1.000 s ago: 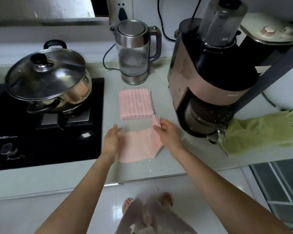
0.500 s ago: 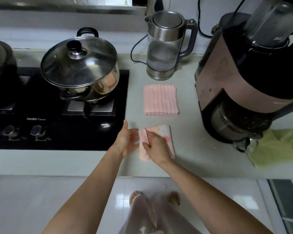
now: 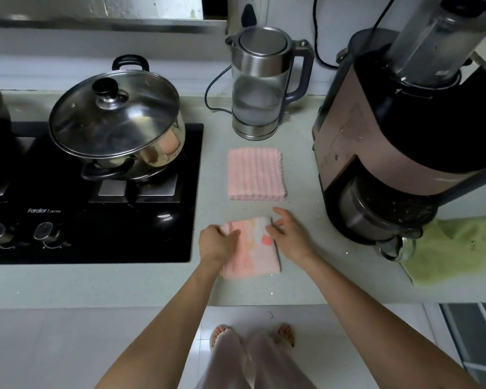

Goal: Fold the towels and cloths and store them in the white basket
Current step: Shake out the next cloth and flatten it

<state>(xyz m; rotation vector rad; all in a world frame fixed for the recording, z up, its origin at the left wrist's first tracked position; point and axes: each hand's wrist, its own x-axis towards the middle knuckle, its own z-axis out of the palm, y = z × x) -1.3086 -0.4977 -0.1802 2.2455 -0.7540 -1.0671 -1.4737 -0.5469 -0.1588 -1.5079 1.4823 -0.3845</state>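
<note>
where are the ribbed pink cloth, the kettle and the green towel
ribbed pink cloth [image 3: 255, 173], head view, middle of its top face
kettle [image 3: 260, 99], head view, glass body
green towel [image 3: 458, 249], head view, crumpled middle

Both forearms are bare to the frame's lower edge, with no sleeves, watch or rings showing on the left hand [image 3: 218, 244] or right hand [image 3: 288, 237]. Below, the person wears pale, loose trousers [image 3: 253, 360] and open sandals [image 3: 285, 334] exposing the toes.
</note>
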